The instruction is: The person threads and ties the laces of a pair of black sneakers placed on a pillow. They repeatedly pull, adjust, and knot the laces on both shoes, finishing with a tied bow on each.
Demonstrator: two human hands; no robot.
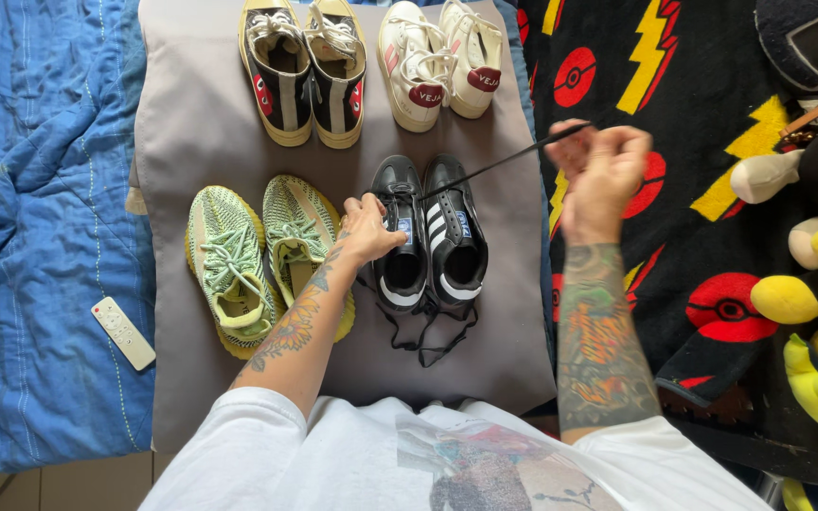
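Your left hand (pixel 368 230) pressing down on the left shoe of a black sneaker pair (pixel 430 235) on a grey cushion (pixel 191 132), your right hand (pixel 602 175) pinched shut on its black lace (pixel 494 165), pulled taut rightward, green knit sneakers (pixel 262 255) just beside.

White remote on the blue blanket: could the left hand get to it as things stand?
Probably yes. The left hand rests on the black sneakers, and the white remote lies uncovered on the blue blanket. Only the green knit sneakers lie between, low enough to pass over.
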